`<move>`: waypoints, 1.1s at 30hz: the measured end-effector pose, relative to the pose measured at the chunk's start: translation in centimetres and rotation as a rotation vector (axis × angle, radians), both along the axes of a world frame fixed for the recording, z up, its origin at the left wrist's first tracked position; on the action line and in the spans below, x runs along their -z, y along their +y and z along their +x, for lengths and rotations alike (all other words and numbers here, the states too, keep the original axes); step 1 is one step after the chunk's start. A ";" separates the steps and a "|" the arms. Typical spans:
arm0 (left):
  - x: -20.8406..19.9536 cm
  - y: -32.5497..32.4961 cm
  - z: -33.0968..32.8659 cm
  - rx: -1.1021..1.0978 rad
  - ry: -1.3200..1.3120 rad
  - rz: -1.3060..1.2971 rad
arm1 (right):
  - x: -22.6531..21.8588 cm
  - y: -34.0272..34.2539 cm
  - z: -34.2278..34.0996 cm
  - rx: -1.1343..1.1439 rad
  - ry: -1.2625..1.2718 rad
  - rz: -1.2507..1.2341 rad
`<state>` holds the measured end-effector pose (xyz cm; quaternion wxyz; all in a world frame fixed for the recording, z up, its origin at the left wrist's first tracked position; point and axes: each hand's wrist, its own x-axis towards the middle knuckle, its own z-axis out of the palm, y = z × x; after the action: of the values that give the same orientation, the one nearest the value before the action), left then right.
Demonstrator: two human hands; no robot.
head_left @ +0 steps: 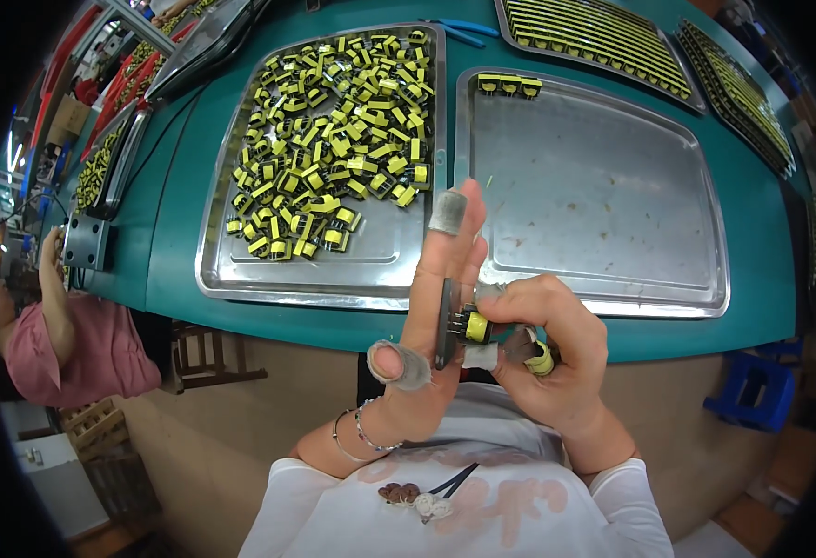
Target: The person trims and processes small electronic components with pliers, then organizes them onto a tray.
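My left hand [427, 316] is held upright near the table's front edge, fingers stretched and thumb out to the side, with grey finger covers. Against its palm side stands a narrow dark flat bar [444, 324]; how it is held there cannot be seen. My right hand [557, 344], also with grey covers, pinches a small yellow-and-black transformer [478, 326], its metal pins pointing left at the bar. Whether the pins touch the bar is unclear. A second yellow-wrapped piece [540, 361] is tucked in the curled fingers of the right hand, partly hidden.
A metal tray [306, 290] of loose transformers [334, 139] stands at left. The tray [603, 195] on the right has three transformers [508, 86] in its far left corner. Beyond are blue-handled pliers [464, 33] and trays of lined-up transformers [599, 42]. A person [82, 344] sits at left.
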<state>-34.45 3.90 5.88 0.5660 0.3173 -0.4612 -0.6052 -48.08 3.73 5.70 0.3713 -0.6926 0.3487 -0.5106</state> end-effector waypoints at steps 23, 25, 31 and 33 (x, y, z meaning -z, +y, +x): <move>-0.1 0.4 0.4 0.019 -0.110 0.064 | -0.3 -0.4 0.3 -0.036 0.121 -0.058; -0.2 0.4 0.6 0.141 0.259 0.227 | -0.3 -0.8 0.4 -0.003 0.174 -0.103; 0.7 0.6 2.0 0.234 -0.003 0.191 | 1.2 -1.1 -0.2 -0.116 0.275 -0.487; 1.1 0.7 2.4 0.197 -0.083 0.157 | 0.9 -1.0 0.2 -0.116 0.278 -0.504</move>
<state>-32.02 4.63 4.82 0.4577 0.3386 -0.4644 -0.6784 -47.89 2.76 4.81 0.1648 -0.8451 0.2182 -0.4595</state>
